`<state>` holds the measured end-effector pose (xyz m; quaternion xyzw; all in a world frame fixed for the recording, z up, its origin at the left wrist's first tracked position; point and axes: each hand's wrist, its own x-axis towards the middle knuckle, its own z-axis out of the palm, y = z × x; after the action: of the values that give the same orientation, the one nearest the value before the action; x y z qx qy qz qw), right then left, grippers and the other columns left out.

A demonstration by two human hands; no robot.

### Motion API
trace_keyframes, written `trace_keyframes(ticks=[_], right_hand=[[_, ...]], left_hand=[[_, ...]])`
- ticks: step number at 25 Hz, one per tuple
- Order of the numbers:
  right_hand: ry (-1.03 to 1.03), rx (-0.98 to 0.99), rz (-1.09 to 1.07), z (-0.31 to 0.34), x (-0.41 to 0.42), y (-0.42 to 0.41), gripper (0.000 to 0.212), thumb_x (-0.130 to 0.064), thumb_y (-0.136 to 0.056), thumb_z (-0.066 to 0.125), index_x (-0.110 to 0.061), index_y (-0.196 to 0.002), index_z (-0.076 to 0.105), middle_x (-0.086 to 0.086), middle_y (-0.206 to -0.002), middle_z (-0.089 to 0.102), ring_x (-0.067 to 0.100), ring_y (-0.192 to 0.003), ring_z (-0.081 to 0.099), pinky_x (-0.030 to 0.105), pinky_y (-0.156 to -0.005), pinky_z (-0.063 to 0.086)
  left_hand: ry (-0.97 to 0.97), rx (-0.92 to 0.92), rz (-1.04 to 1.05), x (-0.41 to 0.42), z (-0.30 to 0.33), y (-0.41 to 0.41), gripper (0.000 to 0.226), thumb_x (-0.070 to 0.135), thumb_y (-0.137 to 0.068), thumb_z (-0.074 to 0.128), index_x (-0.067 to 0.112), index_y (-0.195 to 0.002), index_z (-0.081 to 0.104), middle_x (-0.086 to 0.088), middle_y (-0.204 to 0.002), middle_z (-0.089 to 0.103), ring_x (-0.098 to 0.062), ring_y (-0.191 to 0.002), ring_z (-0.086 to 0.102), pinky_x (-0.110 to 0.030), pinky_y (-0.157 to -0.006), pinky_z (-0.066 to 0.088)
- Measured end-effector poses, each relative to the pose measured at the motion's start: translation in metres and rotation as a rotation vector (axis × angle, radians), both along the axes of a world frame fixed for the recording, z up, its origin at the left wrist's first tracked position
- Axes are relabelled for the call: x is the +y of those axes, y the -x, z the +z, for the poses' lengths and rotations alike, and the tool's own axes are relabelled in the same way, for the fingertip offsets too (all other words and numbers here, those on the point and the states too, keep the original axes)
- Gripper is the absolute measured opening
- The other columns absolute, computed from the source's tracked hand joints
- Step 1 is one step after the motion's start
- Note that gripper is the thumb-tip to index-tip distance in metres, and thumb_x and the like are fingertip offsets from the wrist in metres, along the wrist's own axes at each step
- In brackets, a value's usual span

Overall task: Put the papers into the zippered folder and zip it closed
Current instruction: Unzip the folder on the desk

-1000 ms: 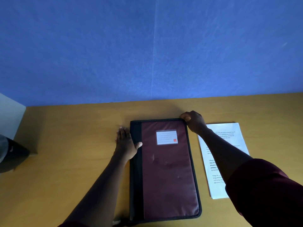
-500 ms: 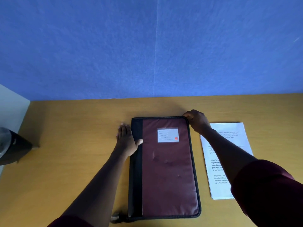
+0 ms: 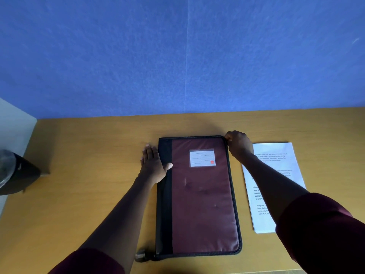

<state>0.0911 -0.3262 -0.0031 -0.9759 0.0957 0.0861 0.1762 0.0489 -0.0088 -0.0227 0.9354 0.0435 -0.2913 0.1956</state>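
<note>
A maroon zippered folder (image 3: 203,196) with a black spine and a white label lies closed on the wooden table (image 3: 88,184). My left hand (image 3: 153,165) lies flat on the table beside the spine, thumb resting on the folder. My right hand (image 3: 238,144) is closed at the folder's far right corner, pinching something at the zip edge; the zipper pull itself is hidden by my fingers. A stack of printed white papers (image 3: 276,175) lies to the right of the folder, partly under my right forearm. A metal tab (image 3: 141,256) sticks out at the folder's near left corner.
A blue wall (image 3: 177,56) rises behind the table's far edge. A dark object (image 3: 17,173) sits at the table's left edge, next to a white surface (image 3: 13,125).
The view has shifted slightly. Both hands stay where they were on the folder; my right hand has edged along the far right corner.
</note>
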Motion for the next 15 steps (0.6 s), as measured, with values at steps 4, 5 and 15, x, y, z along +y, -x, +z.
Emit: trace_keyframes(ticks=[4, 5, 15], right_hand=[[0.024, 0.025, -0.066, 0.001, 0.0, 0.023, 0.025, 0.001, -0.084, 0.057, -0.021, -0.087, 0.069, 0.004, -0.091, 0.069, 0.03, -0.075, 0.063, 0.033, -0.059, 0.05], [0.024, 0.028, -0.079, 0.001, 0.001, 0.03, 0.026, 0.001, -0.083, 0.056, -0.021, -0.085, 0.068, 0.004, -0.089, 0.068, 0.031, -0.074, 0.062, 0.032, -0.059, 0.048], [0.045, 0.014, -0.097, -0.001, 0.006, 0.099, 0.017, -0.004, -0.086, 0.053, -0.016, -0.087, 0.064, 0.005, -0.089, 0.062, 0.032, -0.07, 0.057, 0.03, -0.057, 0.04]], left_hand=[[0.014, 0.011, -0.011, 0.004, 0.002, 0.001, 0.101, 0.059, -0.095, 0.046, 0.004, -0.153, -0.015, -0.017, -0.16, -0.026, -0.033, -0.149, -0.021, -0.049, -0.122, -0.002], [0.021, 0.011, -0.019, 0.006, 0.003, 0.001, 0.101, 0.06, -0.094, 0.046, 0.005, -0.154, -0.015, -0.016, -0.161, -0.025, -0.032, -0.149, -0.02, -0.049, -0.122, -0.001], [0.06, -0.021, -0.043, 0.012, 0.006, 0.062, 0.092, 0.054, -0.098, 0.046, 0.007, -0.156, -0.007, -0.014, -0.163, -0.018, -0.029, -0.15, -0.017, -0.051, -0.123, 0.006]])
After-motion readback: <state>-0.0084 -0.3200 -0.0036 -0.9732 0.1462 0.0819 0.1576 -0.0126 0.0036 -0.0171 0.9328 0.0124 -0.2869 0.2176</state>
